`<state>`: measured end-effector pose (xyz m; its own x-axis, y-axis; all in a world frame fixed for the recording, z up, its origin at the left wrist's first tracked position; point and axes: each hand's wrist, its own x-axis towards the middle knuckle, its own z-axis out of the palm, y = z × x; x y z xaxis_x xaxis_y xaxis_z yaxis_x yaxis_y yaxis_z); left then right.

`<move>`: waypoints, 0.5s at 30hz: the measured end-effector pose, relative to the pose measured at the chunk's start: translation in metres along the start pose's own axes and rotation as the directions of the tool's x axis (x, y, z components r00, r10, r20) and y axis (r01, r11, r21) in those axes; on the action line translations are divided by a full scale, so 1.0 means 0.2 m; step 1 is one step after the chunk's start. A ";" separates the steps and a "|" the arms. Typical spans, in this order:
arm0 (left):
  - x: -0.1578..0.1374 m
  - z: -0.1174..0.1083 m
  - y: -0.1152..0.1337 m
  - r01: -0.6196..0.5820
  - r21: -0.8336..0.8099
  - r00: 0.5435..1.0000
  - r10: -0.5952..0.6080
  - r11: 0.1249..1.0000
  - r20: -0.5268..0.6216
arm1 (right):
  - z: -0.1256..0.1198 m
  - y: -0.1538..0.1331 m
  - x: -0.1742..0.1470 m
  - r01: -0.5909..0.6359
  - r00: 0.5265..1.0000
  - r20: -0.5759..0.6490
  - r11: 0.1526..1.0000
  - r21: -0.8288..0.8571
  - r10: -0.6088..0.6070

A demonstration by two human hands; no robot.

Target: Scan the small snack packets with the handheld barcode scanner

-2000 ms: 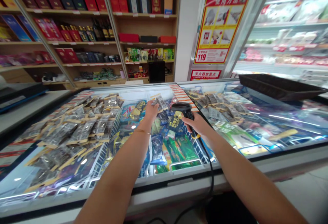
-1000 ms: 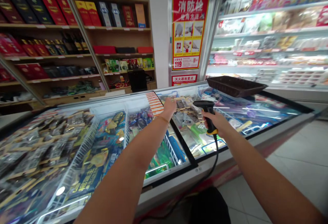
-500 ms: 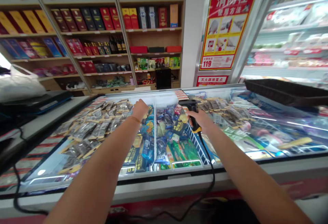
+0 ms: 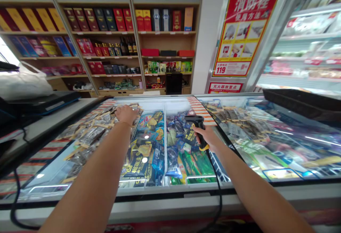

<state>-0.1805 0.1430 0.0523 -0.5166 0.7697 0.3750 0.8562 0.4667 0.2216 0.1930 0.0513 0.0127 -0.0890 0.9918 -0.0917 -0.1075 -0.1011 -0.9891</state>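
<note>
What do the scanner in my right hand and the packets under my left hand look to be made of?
The barcode scanner looks like matte black moulded plastic, with a yellow band at the grip's base. The snack packets look like glossy clear plastic film, catching glare, with tan headers, probably card.

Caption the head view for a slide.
Left hand on packets atop chest freezer; right hand grips barcode scanner.

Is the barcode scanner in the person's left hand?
No, the black barcode scanner is gripped in the right hand, while the left hand rests on the grey packets in the freezer.
</note>
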 end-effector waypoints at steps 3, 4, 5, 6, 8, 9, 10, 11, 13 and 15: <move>0.01 0.03 0.02 -0.011 0.054 1.000 0.011 0.998 0.011 | 0.00 0.00 0.01 -0.041 0.999 -0.025 0.999 0.014 0.041; 0.01 0.03 0.03 -0.012 0.068 1.000 0.010 0.998 0.021 | 0.01 0.00 0.01 -0.048 0.998 -0.030 0.999 0.018 0.049; 0.01 0.03 0.03 -0.011 0.080 1.000 0.009 0.997 0.026 | 0.01 0.00 0.02 -0.051 0.998 -0.028 0.999 0.021 0.051; 0.01 0.03 0.04 -0.012 0.089 1.000 0.010 0.996 0.025 | 0.01 0.00 0.02 -0.047 0.999 -0.023 0.999 0.021 0.047; 0.00 0.03 0.05 -0.028 0.097 1.000 0.027 0.995 0.013 | 0.01 0.01 0.02 -0.031 0.999 -0.008 0.999 0.020 0.031; 0.00 0.03 0.05 -0.044 0.096 0.999 0.044 0.994 0.005 | 0.01 0.01 0.01 -0.022 1.000 0.002 1.000 0.019 0.022; 0.00 0.03 0.05 -0.062 0.089 0.998 0.063 0.994 -0.004 | 0.01 0.01 0.01 -0.016 1.000 0.009 1.000 0.017 0.016; 0.01 0.03 0.06 -0.078 0.075 0.997 0.080 0.994 -0.014 | 0.00 0.00 0.01 -0.013 1.000 0.016 1.000 0.013 0.013; 0.02 0.02 0.07 -0.082 0.029 0.996 0.082 0.996 -0.018 | 0.00 0.00 0.01 -0.012 1.000 0.024 1.000 0.005 0.012; 0.04 0.01 0.11 -0.077 -0.036 0.997 0.077 0.996 -0.002 | 0.00 0.00 0.01 -0.006 0.999 0.032 1.000 0.003 0.006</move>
<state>-0.1659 0.1609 0.0583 -0.4495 0.8024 0.3927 0.8929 0.3904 0.2243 0.1920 0.0528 0.0121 -0.1210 0.9882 -0.0935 -0.1097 -0.1070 -0.9882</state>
